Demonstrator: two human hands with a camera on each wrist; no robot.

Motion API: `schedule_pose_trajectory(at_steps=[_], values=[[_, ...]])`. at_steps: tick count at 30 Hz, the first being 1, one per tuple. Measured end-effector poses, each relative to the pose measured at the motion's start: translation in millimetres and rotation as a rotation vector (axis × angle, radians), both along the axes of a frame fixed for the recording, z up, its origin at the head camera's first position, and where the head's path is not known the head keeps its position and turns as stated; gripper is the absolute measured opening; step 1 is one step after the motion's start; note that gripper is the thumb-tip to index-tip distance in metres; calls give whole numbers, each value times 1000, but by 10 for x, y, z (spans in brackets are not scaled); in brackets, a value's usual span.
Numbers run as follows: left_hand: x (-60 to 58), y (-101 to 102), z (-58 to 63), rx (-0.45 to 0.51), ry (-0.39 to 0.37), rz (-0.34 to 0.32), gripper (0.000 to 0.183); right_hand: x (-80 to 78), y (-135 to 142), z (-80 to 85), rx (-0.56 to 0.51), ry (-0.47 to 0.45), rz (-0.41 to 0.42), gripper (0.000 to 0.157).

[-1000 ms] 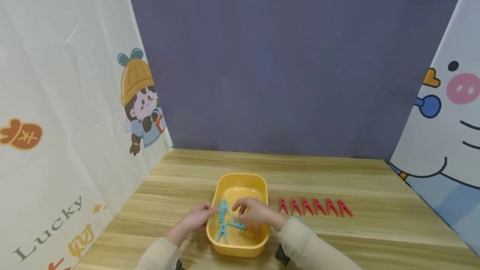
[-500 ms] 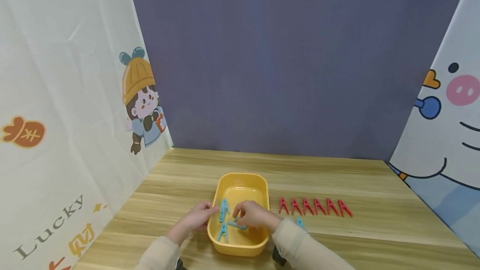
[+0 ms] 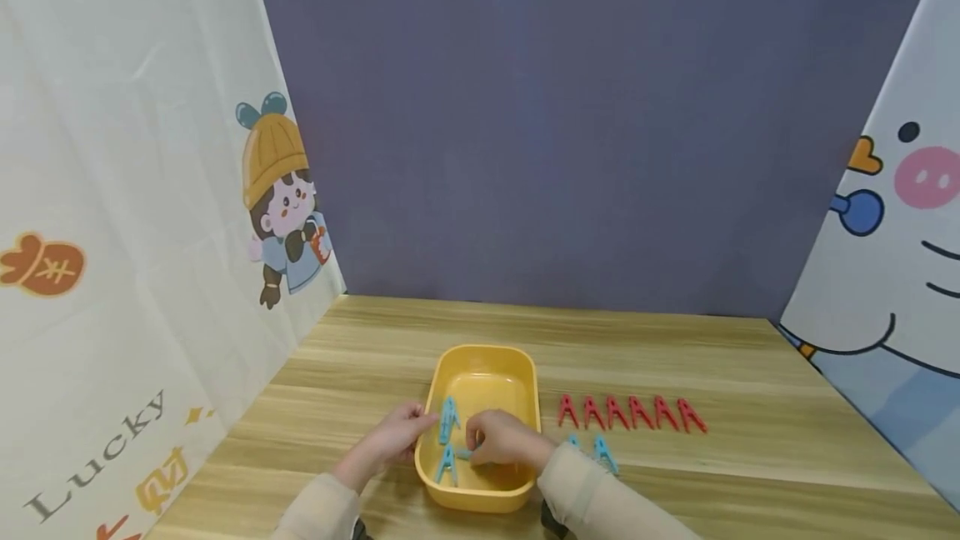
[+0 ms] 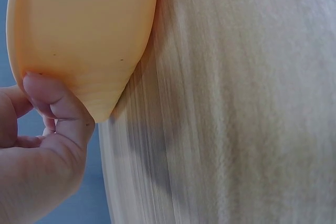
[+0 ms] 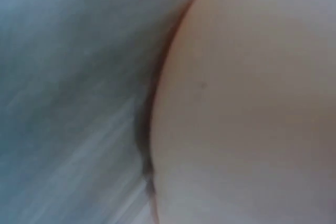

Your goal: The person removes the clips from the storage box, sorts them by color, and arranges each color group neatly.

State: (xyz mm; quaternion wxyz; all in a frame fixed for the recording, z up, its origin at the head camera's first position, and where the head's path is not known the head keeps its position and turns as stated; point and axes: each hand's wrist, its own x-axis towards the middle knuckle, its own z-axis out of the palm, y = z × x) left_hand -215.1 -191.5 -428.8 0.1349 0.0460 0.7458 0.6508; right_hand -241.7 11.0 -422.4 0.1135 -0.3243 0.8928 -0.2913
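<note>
A yellow plastic basin (image 3: 483, 354) stands on the table, and my left hand (image 3: 393, 433) grips its left rim. Close up in the left wrist view, the thumb and curled fingers of that left hand (image 4: 55, 145) pinch the basin's edge (image 4: 94, 19). My right hand (image 3: 504, 438) is down inside the basin, its curled fingers over a blue clothespin (image 3: 463, 454) and seeming to pinch it. Most of that clothespin is hidden by the hand. Left of it lie other blue clothespins (image 3: 446, 465), some near the left wall. The right wrist view is blurred, showing only the basin's outer wall (image 5: 236, 108).
Red clothespins (image 3: 617, 412) form a neat row on the wooden table (image 3: 675, 357) right of the basin. Below that row, two blue clothespins (image 3: 604, 454) lie beside my right sleeve (image 3: 600, 498). A dark cloth wall (image 3: 525, 148) bounds the table's back.
My right hand has lowered and curled over a blue clothespin in the basin. Its forearm has shifted left, uncovering two blue clothespins on the table. The left hand keeps its place.
</note>
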Motion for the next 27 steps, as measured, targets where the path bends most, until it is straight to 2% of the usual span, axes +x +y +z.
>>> schedule_pose_trajectory(at_steps=[9,15,20,27], values=[[41,2,23,1,9,16,20,50,80,157,-145,-83,5,15],[44,1,35,-5,15,6,19,90,163,273,-258,-181,18,36],[45,13,38,-11,14,17,20,94,265,315,-306,-224,25,28],[41,21,14,-39,16,39,21,75,439,314,-363,-307,27,30]])
